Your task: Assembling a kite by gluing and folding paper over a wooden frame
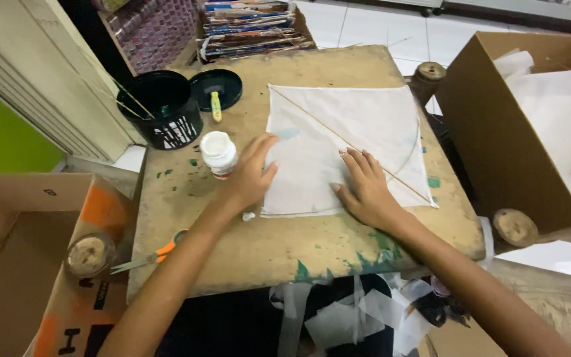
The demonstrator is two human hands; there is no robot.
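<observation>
A white paper kite sheet with thin bamboo sticks across it lies flat on a worn wooden table. My left hand rests palm down on the sheet's left edge, fingers apart, right beside a small white glue bottle. Flat on the sheet's lower middle lies my right hand, its fingers spread next to the diagonal stick. Neither hand holds anything.
A black bucket with sticks and its black lid stand at the table's back left. Orange-handled scissors lie at the front left edge. Cardboard boxes flank the table, the right box holding white paper. Paper scraps lie on the floor below.
</observation>
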